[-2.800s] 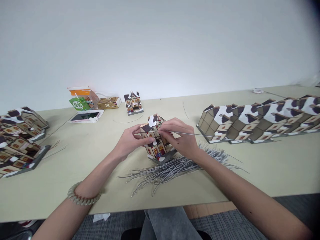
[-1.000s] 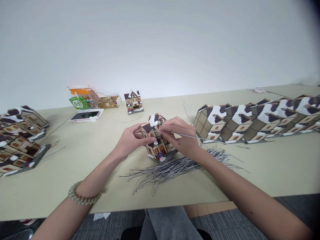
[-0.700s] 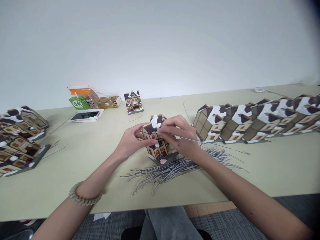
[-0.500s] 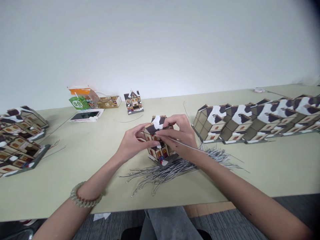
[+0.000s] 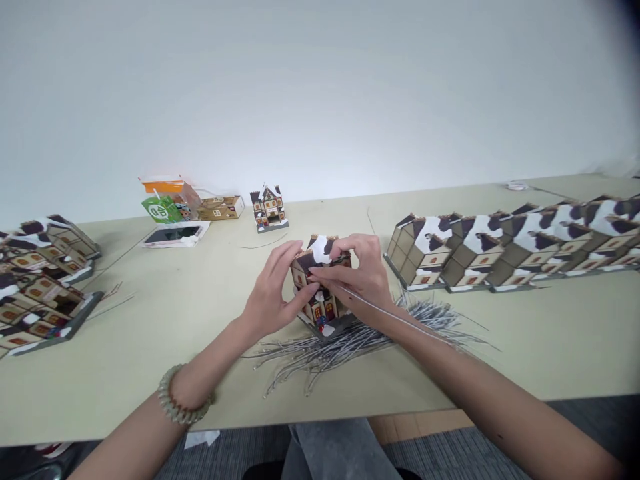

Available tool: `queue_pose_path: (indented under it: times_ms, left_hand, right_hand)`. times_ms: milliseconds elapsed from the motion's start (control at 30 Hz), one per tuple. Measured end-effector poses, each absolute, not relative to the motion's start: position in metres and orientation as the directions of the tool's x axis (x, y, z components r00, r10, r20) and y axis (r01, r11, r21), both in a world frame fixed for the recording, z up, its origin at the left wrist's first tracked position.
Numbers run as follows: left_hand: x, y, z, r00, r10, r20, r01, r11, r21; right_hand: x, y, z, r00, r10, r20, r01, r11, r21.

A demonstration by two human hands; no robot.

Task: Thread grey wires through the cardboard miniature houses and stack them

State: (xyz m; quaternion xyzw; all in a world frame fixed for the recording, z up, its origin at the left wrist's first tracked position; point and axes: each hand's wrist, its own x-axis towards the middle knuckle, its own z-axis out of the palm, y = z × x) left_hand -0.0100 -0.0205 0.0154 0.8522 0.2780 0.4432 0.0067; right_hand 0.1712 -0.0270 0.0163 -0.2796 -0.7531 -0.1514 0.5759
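Observation:
A small model house [image 5: 321, 251] with a dark, snow-patched roof stands before me, tilted slightly, on a bundle of thin grey wires [image 5: 320, 360]. My left hand [image 5: 273, 290] is closed on the house's left side, thumb at the front and fingers at the roof edge. My right hand [image 5: 365, 273] pinches one grey wire [image 5: 383, 309] against the upper front of the house; its tail runs back over my right forearm. The wire's tip is hidden by the fingers. My right index finger rests by the roof.
Rows of similar model houses stand at the right [image 5: 473, 250] and at the left [image 5: 43, 300]. Behind are a single house [image 5: 269, 208], a phone [image 5: 173, 235], a snack bag [image 5: 163, 209] and a brown box [image 5: 221, 208]. The table's front edge is close to me.
My left thumb has shifted up along the house front, nearer my right fingertips, and the left fingers have moved up toward the roof. The right hand keeps its pinch on the wire.

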Motion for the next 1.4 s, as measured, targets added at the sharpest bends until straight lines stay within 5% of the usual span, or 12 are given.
queue_pose_path:
  times_ms: [133,567,1167,1400]
  left_hand:
    - [-0.003,-0.027,0.016,0.433,0.374,0.82,0.445,-0.88,0.166]
    - [0.001,-0.032,0.022,0.307,0.508,0.805,0.224,-0.86,0.458]
    - [-0.001,-0.03,0.025,0.389,0.394,0.833,0.301,-0.909,0.289]
    - [-0.001,-0.028,0.026,0.335,0.457,0.824,0.32,-0.878,0.357]
  right_hand:
    - [0.165,-0.029,0.011,-0.201,0.248,0.948,0.563,0.821,-0.095]
    - [0.162,-0.029,0.008,-0.198,0.268,0.943,0.556,0.823,-0.117]
    - [0.161,-0.03,0.009,-0.176,0.278,0.944,0.53,0.835,-0.147]
    - [0.161,-0.03,0.014,-0.199,0.269,0.942,0.548,0.828,-0.12]
